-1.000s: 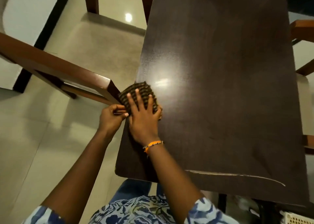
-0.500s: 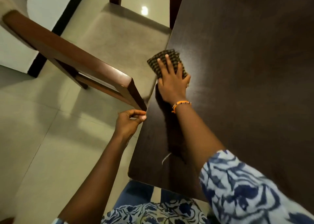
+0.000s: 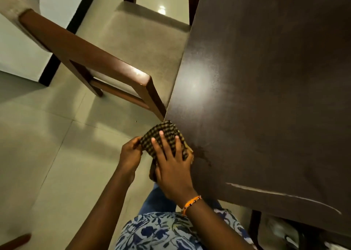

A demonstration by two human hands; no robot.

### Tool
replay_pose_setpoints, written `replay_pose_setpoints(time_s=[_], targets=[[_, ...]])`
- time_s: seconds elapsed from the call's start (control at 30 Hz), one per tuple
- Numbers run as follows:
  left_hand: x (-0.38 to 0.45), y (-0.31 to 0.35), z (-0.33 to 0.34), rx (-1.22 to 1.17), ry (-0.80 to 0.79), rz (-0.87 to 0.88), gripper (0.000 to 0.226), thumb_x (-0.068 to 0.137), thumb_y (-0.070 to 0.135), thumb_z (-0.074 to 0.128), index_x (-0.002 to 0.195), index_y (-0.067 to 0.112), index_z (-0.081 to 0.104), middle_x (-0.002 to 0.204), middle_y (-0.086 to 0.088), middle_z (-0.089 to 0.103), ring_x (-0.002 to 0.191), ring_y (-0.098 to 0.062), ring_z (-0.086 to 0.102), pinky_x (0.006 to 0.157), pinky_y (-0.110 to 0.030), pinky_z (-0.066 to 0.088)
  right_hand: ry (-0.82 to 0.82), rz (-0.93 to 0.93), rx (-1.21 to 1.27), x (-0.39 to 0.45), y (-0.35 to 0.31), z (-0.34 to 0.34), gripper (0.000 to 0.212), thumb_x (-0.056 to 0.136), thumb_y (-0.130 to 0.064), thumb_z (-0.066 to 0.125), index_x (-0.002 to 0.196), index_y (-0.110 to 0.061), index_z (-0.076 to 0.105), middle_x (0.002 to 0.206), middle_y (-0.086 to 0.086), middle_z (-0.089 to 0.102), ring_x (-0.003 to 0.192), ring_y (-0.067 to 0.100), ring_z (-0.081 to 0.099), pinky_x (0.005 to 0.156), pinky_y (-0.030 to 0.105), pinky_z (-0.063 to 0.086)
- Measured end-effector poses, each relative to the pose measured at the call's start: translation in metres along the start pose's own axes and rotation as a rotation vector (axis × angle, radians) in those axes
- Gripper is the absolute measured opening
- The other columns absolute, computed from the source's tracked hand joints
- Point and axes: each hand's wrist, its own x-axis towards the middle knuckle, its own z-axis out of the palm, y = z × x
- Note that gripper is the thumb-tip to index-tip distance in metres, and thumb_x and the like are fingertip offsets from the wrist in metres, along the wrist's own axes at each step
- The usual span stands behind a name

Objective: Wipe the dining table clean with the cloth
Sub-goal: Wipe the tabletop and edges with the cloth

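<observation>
A dark brown dining table (image 3: 266, 97) fills the right side of the head view. A brown-and-tan checked cloth (image 3: 164, 134) hangs over the table's left edge near its near corner. My right hand (image 3: 171, 166), with an orange bead bracelet at the wrist, lies flat on the cloth with fingers spread. My left hand (image 3: 131, 153) is just off the table's edge and pinches the cloth's left side. A pale streak (image 3: 281, 194) runs along the tabletop near the front edge, and a small dark smear (image 3: 204, 154) lies right of the cloth.
A wooden chair (image 3: 98, 59) with a beige seat stands close against the table's left side, its backrest corner almost touching the edge above the cloth. Pale floor tiles (image 3: 47, 154) spread to the left. A table leg (image 3: 254, 227) shows under the front edge.
My right hand has dragged the cloth back along the left edge toward me, down to the near corner. My left hand has come up and taken hold of the cloth's side.
</observation>
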Motion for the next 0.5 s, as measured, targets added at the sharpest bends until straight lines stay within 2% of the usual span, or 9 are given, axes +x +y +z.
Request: replay_pose_setpoints(time_s=[0.1,0.17,0.23,0.33,0.5], targets=[[-0.006,0.000,0.003,0.031,0.033,-0.004,0.031,0.094,-0.001,0.040,0.113,0.013,0.060,0.102,-0.005,0.063,0.099,-0.019,0.057,0.074,-0.022,0.045,0.012,-0.039,0.007,0.003,0.003,0.000,0.066,0.083,-0.040,0.038,0.147,-0.029,0.026,0.156,-0.001,0.020,0.136,0.033,0.023,0.091,0.057,0.039],[-0.010,0.004,0.008,0.064,0.034,0.037,0.034,0.095,-0.001,0.042,0.122,0.010,0.058,0.109,-0.003,0.061,0.103,-0.017,0.055,0.082,-0.025,0.043,0.017,-0.067,0.034,0.014,0.014,-0.003,0.064,0.085,-0.039,0.039,0.147,-0.031,0.026,0.157,-0.003,0.021,0.138,0.032,0.021,0.095,0.055,0.035],[-0.014,0.006,0.015,0.154,0.006,0.099,0.032,0.094,-0.001,0.045,0.121,0.009,0.058,0.110,-0.002,0.060,0.103,-0.014,0.054,0.085,-0.026,0.042,0.036,-0.049,0.049,0.021,0.035,-0.007,0.064,0.086,-0.038,0.042,0.147,-0.033,0.024,0.157,-0.005,0.021,0.139,0.032,0.021,0.098,0.051,0.031],[-0.018,0.008,0.020,0.221,-0.009,0.152,0.028,0.091,-0.002,0.051,0.116,0.007,0.061,0.108,-0.002,0.062,0.099,-0.013,0.055,0.083,-0.024,0.044,0.128,0.153,-0.014,0.012,0.093,-0.021,0.062,0.087,-0.039,0.042,0.147,-0.034,0.026,0.156,-0.006,0.022,0.138,0.032,0.027,0.096,0.049,0.031],[-0.016,0.010,0.017,0.255,-0.039,0.147,0.030,0.089,-0.004,0.054,0.118,0.003,0.061,0.115,-0.009,0.063,0.102,-0.015,0.055,0.087,-0.026,0.044,0.110,0.608,0.022,-0.041,0.208,-0.048,0.061,0.094,-0.036,0.040,0.150,-0.032,0.015,0.159,-0.007,0.009,0.141,0.035,0.015,0.101,0.063,0.024]])
